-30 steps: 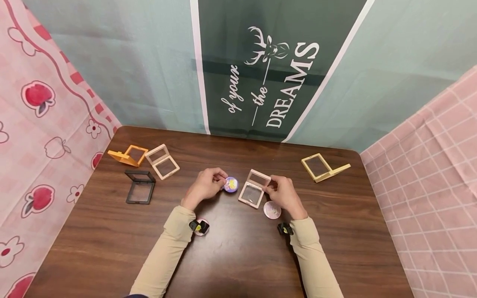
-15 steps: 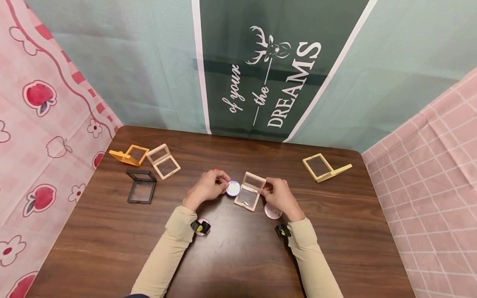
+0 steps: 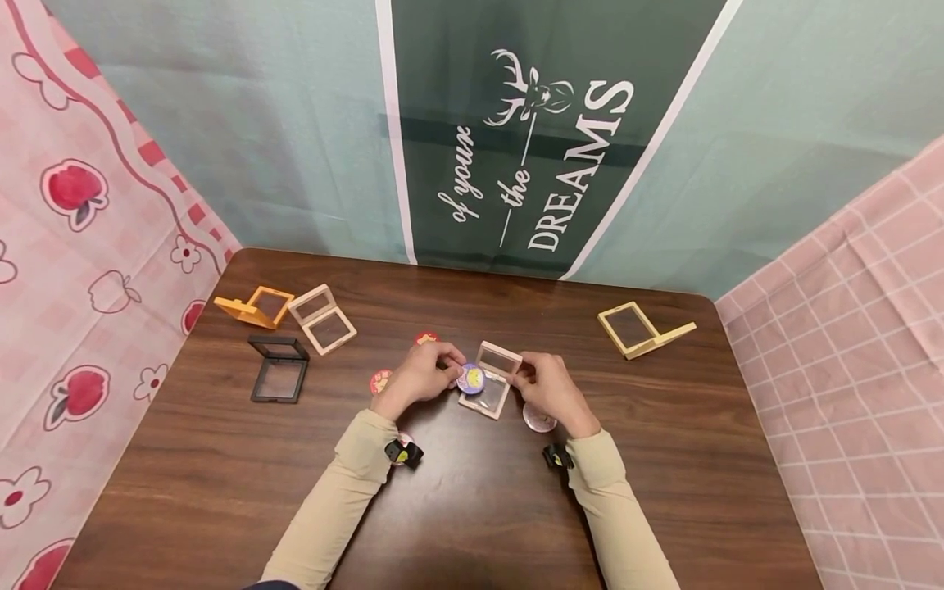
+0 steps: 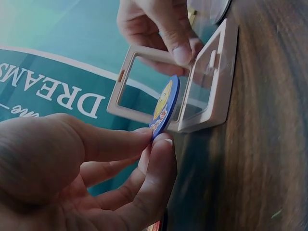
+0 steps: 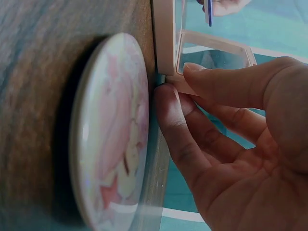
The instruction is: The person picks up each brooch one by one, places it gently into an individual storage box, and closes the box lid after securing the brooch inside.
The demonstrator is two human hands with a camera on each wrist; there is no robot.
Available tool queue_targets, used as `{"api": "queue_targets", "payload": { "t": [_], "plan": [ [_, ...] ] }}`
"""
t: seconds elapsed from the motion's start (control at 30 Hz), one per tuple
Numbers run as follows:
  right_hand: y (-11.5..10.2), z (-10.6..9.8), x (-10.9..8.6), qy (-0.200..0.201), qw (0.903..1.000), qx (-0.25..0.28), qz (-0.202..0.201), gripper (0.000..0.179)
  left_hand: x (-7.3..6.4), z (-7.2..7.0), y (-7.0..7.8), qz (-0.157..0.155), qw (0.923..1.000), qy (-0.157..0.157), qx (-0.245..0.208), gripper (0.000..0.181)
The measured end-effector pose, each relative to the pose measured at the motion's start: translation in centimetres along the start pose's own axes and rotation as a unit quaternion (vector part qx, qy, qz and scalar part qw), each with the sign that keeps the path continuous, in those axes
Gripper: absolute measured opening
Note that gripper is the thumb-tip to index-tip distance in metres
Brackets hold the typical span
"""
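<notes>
My left hand pinches a round purple-blue badge by its edge, thumb against fingers. In the left wrist view, the badge stands tilted in front of an open pale pink display case with clear film panels. In the head view it overlaps the near left part of the case, whose lid is raised at the back. My right hand pinches the right side of the case near its hinge. Below that hand lies a pale pink round badge, face up on the table.
Two red badges lie beside my left hand, and another badge sits partly hidden under the left wrist camera. Orange, beige and black open cases stand at left, with a yellow open case at right. Cloth hangs around the table.
My left hand has carried the purple-blue badge rightward until it overlaps the case. The right hand has shifted the case slightly left. Two red badges have come into sight.
</notes>
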State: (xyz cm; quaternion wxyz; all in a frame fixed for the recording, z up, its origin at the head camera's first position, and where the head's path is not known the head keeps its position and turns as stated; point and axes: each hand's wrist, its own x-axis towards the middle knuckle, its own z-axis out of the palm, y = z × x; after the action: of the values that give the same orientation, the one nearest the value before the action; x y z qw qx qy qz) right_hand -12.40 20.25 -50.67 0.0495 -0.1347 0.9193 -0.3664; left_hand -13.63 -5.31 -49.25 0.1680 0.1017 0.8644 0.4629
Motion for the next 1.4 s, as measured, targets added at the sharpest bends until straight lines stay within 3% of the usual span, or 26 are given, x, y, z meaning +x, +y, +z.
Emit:
{"api": "queue_targets", "payload": {
  "t": [0.53, 1.07, 1.4],
  "plan": [
    [-0.3, 0.2, 0.0, -0.015, 0.9999, 0.008, 0.0, 0.015, 0.2, 1.8, 0.3, 0.022, 0.9995, -0.011, 0.021, 0.007],
    [-0.2, 0.2, -0.2, -0.009, 0.9997, 0.003, -0.024, 0.014, 0.0, 2.4, 0.7, 0.004, 0.9997, 0.001, 0.024, 0.007],
    [-0.2, 0.2, -0.2, -0.01, 0.9998, 0.005, -0.016, 0.012, 0.0, 2.7, 0.7, -0.002, 0.9995, 0.009, 0.032, 0.009]
  ]
}}
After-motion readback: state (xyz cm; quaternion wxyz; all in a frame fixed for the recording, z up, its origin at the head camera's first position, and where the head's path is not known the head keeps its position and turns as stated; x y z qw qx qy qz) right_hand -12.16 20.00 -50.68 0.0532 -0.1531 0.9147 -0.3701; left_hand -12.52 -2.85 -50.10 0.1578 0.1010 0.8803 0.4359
